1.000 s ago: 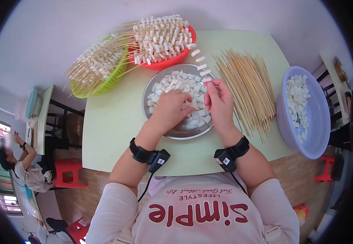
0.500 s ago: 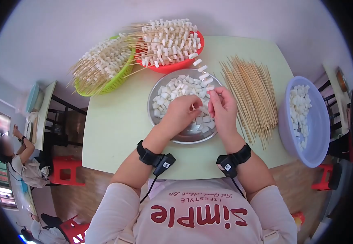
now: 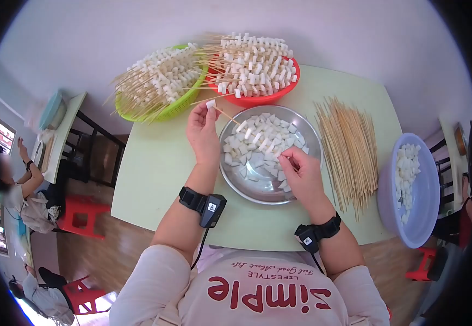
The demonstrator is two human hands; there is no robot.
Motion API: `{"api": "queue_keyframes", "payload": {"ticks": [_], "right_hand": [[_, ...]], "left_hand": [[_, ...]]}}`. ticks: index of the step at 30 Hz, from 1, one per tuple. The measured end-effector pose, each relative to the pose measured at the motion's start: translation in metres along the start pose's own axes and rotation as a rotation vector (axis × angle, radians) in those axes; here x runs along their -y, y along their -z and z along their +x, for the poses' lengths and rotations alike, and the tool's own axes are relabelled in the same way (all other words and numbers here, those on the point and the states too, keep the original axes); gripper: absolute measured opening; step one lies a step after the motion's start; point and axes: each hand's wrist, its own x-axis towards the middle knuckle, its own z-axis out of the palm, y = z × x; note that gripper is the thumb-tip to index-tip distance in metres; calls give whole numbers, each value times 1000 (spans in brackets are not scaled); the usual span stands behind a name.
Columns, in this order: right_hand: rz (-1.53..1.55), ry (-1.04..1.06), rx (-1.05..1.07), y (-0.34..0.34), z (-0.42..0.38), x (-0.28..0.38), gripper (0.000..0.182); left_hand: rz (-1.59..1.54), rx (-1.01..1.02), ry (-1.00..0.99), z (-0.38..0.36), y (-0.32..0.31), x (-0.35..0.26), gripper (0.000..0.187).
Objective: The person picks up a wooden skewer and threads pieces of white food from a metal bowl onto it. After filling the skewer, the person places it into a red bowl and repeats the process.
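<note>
My left hand (image 3: 203, 130) is raised over the left rim of the steel bowl (image 3: 247, 194), thumb and fingers pinching a white cube (image 3: 211, 104) at one end of a bamboo skewer (image 3: 226, 115). Several white pieces (image 3: 255, 137) are threaded along the skewer, which slants down to the right above the bowl. My right hand (image 3: 303, 175) is closed at the skewer's lower end, over the bowl's right side. Loose white chunks (image 3: 238, 152) lie in the bowl beneath. What the chunks are made of cannot be told.
Loaded skewers fill a green basket (image 3: 184, 103) and a red basket (image 3: 271, 96) at the back. A pile of bare bamboo skewers (image 3: 350, 157) lies right of the bowl. A lavender tub (image 3: 426, 209) with white chunks stands at the right edge. Other people sit at left.
My left hand has gone from inside the bowl up and left to the skewer's far end with a cube. The skewer has swung to slant left, and my right hand is lower.
</note>
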Motion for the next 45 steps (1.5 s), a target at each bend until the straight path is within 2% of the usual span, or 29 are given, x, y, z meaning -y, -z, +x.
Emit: {"api": "queue_keyframes", "payload": {"ticks": [7,13,18,40,45], "right_hand": [[-24,-7,9,0,0,0,9],[-9,-6,-16,-1,0,-1,9],[-9,-6,-17,-1,0,-3,8],[-99,9,-22,1,-2,1,7],[-54,-17,-2,2,0,-1,7]], "left_hand": [[116,-60,-10,0,2,0,19],[24,-13,-42,-2,-3,-2,21],[126,-5,-63,-2,-2,-3,20],[181,27,-84,-4,-2,0,15],[272,81,-154,-4,0,3,13]]}}
